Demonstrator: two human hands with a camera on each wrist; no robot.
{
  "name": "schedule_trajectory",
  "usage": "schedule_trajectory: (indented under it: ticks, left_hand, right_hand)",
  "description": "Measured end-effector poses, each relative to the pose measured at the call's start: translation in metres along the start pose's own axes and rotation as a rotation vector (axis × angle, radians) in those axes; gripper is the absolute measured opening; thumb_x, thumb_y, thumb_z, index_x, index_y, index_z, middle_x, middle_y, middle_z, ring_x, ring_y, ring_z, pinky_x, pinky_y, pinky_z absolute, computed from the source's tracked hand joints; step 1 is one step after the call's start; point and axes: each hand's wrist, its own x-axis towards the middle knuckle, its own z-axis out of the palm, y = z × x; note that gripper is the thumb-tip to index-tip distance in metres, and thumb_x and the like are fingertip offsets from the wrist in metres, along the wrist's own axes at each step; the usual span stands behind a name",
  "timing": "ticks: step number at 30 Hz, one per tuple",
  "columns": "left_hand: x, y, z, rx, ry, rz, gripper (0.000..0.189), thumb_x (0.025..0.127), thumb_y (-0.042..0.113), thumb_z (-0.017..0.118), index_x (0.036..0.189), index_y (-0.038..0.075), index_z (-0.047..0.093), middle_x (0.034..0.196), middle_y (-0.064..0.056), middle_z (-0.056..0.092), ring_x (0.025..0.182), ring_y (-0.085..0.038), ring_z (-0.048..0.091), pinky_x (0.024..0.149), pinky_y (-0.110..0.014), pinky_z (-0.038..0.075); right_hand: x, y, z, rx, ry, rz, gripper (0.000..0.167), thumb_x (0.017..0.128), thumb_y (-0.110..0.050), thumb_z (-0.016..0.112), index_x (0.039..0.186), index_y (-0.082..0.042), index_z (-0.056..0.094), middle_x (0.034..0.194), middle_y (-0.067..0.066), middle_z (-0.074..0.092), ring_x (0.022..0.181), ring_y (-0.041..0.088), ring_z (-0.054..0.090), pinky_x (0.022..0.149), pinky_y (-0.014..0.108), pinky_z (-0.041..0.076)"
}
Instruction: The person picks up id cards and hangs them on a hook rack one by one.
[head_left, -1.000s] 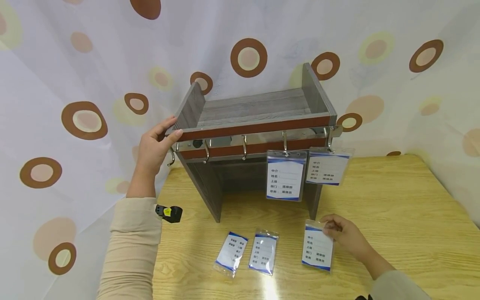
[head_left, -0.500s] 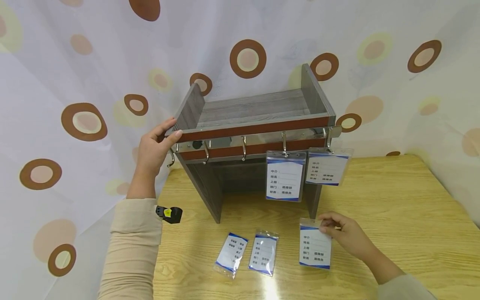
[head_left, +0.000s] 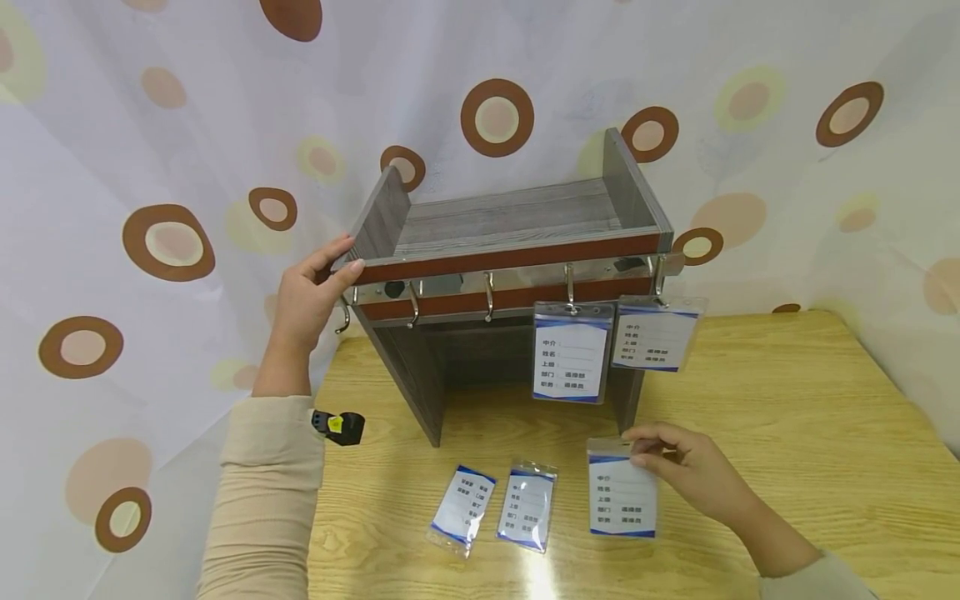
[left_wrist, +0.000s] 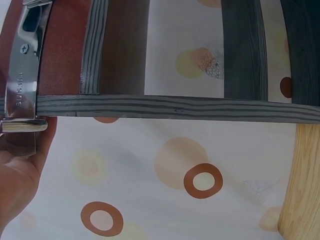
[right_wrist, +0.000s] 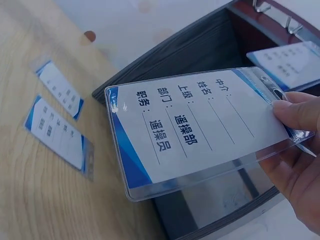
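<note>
My left hand (head_left: pixel 303 304) grips the left front corner of a grey wooden shelf rack (head_left: pixel 510 221), thumb on its front edge. In the left wrist view that hand lies partly behind a metal hook (left_wrist: pixel 25 125). My right hand (head_left: pixel 686 471) pinches the top edge of a clear plastic badge holder (right_wrist: pixel 195 130) with a white and blue printed card, held in front of the rack's right leg. Two similar badge holders hang on the hooks: one (head_left: pixel 572 354) on the second hook from the right, another (head_left: pixel 654 340) on the rightmost.
Two more badge holders, one (head_left: pixel 463 504) upside down and one (head_left: pixel 527 506) upright, lie on the wooden table (head_left: pixel 787 417) before the rack. Bare hooks, including one (head_left: pixel 489 296) mid-rail, line the left part. A white curtain (head_left: pixel 585 67) with brown circles hangs behind.
My right hand has moved slightly left with the badge holder, bringing it closer to the two lying on the table. The left hand stays on the rack's corner.
</note>
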Motion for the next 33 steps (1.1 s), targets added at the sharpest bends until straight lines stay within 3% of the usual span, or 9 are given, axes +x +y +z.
schedule_trajectory:
  ticks: [5, 14, 20, 33]
  left_hand:
    - [0.0, -0.001, 0.0, -0.014, -0.003, 0.024, 0.045, 0.083, 0.02, 0.058, 0.122, -0.002, 0.048, 0.13, -0.008, 0.041, 0.12, -0.013, 0.033, 0.095, -0.029, 0.031]
    - [0.0, -0.003, 0.001, -0.01, 0.013, 0.036, 0.044, 0.083, 0.02, 0.058, 0.121, -0.001, 0.049, 0.129, -0.008, 0.042, 0.119, -0.013, 0.035, 0.094, -0.028, 0.032]
    - [0.0, -0.003, 0.002, -0.008, 0.017, 0.034, 0.044, 0.083, 0.02, 0.058, 0.121, -0.001, 0.049, 0.129, -0.008, 0.042, 0.119, -0.013, 0.035, 0.094, -0.028, 0.032]
    - [-0.001, -0.002, 0.001, 0.005, 0.01, 0.028, 0.045, 0.083, 0.022, 0.057, 0.123, 0.003, 0.048, 0.131, -0.006, 0.04, 0.12, -0.011, 0.033, 0.095, -0.028, 0.032]
  right_hand:
    - [0.004, -0.012, 0.0, -0.009, 0.019, -0.026, 0.019, 0.079, -0.005, 0.06, 0.098, -0.002, 0.06, 0.093, -0.006, 0.061, 0.076, 0.008, 0.056, 0.061, 0.022, 0.048]
    - [0.015, -0.033, 0.0, -0.03, 0.056, 0.005, 0.019, 0.079, -0.004, 0.061, 0.098, -0.004, 0.061, 0.091, -0.006, 0.061, 0.074, 0.005, 0.055, 0.061, 0.022, 0.048]
    - [0.023, -0.043, 0.002, -0.014, 0.085, -0.02, 0.019, 0.078, -0.002, 0.061, 0.097, -0.004, 0.061, 0.088, -0.004, 0.061, 0.074, 0.006, 0.055, 0.061, 0.022, 0.048]
    - [0.04, -0.058, 0.005, 0.045, 0.066, -0.042, 0.02, 0.079, -0.002, 0.06, 0.099, -0.004, 0.061, 0.087, 0.0, 0.06, 0.065, 0.01, 0.055, 0.053, 0.023, 0.047]
